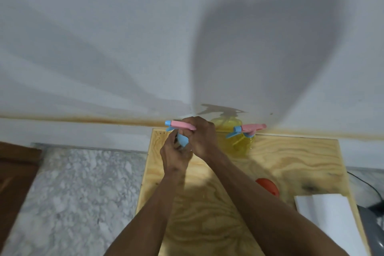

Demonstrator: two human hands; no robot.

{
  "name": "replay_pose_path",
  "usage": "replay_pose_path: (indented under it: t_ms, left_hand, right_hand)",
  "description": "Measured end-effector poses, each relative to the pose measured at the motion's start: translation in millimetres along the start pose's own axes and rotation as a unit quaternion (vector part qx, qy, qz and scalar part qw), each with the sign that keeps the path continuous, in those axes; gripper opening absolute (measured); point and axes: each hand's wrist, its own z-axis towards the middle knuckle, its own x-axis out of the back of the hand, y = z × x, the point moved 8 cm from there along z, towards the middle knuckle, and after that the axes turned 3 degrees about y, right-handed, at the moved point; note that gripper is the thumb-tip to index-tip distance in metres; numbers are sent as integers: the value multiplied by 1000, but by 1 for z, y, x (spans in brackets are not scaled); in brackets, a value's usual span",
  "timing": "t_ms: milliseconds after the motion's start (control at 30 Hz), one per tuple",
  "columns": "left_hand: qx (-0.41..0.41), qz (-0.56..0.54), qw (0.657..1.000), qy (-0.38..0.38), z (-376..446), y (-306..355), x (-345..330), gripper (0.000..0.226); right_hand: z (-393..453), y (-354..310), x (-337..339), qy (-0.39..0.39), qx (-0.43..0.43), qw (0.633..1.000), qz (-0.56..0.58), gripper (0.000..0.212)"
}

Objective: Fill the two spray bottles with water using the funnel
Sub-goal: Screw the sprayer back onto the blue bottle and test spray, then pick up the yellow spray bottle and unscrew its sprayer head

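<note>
Likely light, stiff, slick plastic best held at the neck, the pink-and-blue trigger spray head [180,127] is grasped by the right hand [200,137] on top and the left hand [174,155] beneath, just left of the upright translucent yellow plastic spray bottle [239,141] on the plywood board [291,156].

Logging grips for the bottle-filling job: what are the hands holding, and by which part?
Both hold one spray bottle's head: right hand over the pink spray head, left hand around the blue collar below.
</note>
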Motion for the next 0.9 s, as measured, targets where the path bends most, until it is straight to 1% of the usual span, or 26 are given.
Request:
replay_pose_path:
  t_ms: [67,167,233,267,333,367,433,500,567,633,667,733,800,867,900]
  left_hand:
    - [-12,33,999,-3,2,1,2,52]
    - [-2,18,1000,-9,5,0,2,40]
    - [-1,27,1000,-9,8,-3,2,37]
    - [-1,38,999,-15,8,-5,2,38]
    - [-19,67,997,-24,10,-6,1,49]
    - [-15,57,998,-31,10,-6,1,53]
    - [-19,75,996,-42,11,-4,2,54]
    - [-44,108,992,-56,12,1,4,56]
    - [-25,111,992,-63,13,-3,6,61]
    - [-6,137,989,-60,7,-7,12,67]
    - [-7,144,988,-58,2,-11,14,65]
    - [-14,151,986,-71,-13,-15,18,54]
    - [-31,156,982,-98,-30,-21,12,47]
    - [-40,148,979,-135,-48,-24,-4,47]
    - [-44,138,978,-153,-57,-21,-14,50]
  right_hand:
    - [2,-2,-5,-7,15,1000,-18,17]
    - [3,-2,-7,-3,35,999,-35,16]
    - [2,-3,-6,4,45,998,-34,17]
    - [1,-4,-5,8,49,998,-36,18]
    - [-3,-7,-5,21,60,997,-42,24]
    - [-5,-8,-4,30,58,997,-38,28]
    - [-12,-9,4,54,38,997,-23,37]
    - [-23,-11,15,85,29,996,-29,42]
    - [-40,-14,28,113,29,993,-31,43]
    - [-63,-14,45,153,18,988,-24,37]
    - [-75,-10,55,181,8,983,-22,32]
    - [-101,3,79,254,-26,967,-17,22]
    - [-123,20,106,330,-73,941,1,16]
    - [-134,39,126,375,-122,918,33,20]
    - [-134,48,132,380,-145,913,43,24]
